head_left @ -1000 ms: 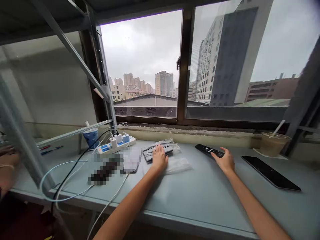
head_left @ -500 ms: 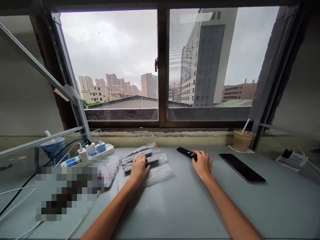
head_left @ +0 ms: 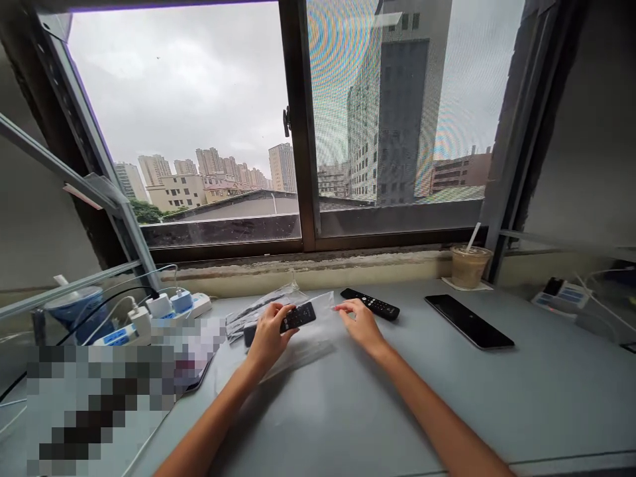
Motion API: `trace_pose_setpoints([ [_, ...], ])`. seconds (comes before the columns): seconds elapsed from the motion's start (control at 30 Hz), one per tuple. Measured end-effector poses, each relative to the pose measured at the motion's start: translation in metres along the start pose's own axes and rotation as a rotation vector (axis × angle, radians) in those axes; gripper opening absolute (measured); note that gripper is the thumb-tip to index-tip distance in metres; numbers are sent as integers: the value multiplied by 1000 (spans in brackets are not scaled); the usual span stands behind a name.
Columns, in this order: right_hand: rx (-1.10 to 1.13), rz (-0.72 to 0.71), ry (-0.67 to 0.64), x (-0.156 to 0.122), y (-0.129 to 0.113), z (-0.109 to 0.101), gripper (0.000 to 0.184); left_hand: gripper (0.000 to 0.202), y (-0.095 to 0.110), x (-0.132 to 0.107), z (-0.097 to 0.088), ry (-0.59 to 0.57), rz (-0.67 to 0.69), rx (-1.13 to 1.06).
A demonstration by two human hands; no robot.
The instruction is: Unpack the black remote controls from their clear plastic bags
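Wrapped around a black remote control (head_left: 301, 316), my left hand (head_left: 268, 336) holds it over the plastic, keypad facing up. My right hand (head_left: 364, 327) pinches the corner of a clear plastic bag (head_left: 311, 356) between thumb and fingertips, to the right of that remote. Another black remote control (head_left: 382, 307) lies on the table just behind my right hand. Behind my left hand are several dark items in crinkled clear wrapping (head_left: 263, 306), partly hidden by the hand; what they are is hard to make out.
A black tablet-like slab (head_left: 470, 322) lies at right, with an iced drink cup (head_left: 470, 266) behind it. Power strips (head_left: 116, 336) with plugs, loose cables and a blue cup (head_left: 82, 313) crowd the left. A blurred patch covers the near left. The window stands behind the grey table (head_left: 358, 424).
My left hand has lifted a remote control off the wrapped pile. My right hand has let go of the other remote, moved left and taken the bag's corner. The view has shifted slightly.
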State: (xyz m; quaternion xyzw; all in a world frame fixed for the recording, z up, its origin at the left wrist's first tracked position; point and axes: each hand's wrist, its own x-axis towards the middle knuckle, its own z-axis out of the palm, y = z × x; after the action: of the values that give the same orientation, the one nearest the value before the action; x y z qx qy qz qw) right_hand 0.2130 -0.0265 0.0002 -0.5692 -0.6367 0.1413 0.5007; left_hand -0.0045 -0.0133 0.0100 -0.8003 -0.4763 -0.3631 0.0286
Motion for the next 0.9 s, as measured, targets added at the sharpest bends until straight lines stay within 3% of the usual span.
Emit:
trace_pose_setpoints([
  [0.13, 131, 66, 9, 4, 0, -2, 27, 45, 3, -2, 3, 36, 68, 0],
  [0.3, 333, 65, -112, 5, -6, -4, 33, 43, 6, -3, 3, 41, 111, 36],
  [0.47, 498, 187, -215, 2, -11, -7, 46, 42, 7, -3, 2, 76, 131, 36],
  [0.6, 501, 158, -222, 2, -9, -9, 40, 43, 8, -3, -2, 83, 202, 43],
  [0.73, 519, 93, -269, -1, -6, -7, 48, 42, 12, -5, -6, 38, 308, 51],
  [0.9, 513, 168, -297, -5, -6, -3, 53, 42, 15, -6, -8, 27, 359, 90],
])
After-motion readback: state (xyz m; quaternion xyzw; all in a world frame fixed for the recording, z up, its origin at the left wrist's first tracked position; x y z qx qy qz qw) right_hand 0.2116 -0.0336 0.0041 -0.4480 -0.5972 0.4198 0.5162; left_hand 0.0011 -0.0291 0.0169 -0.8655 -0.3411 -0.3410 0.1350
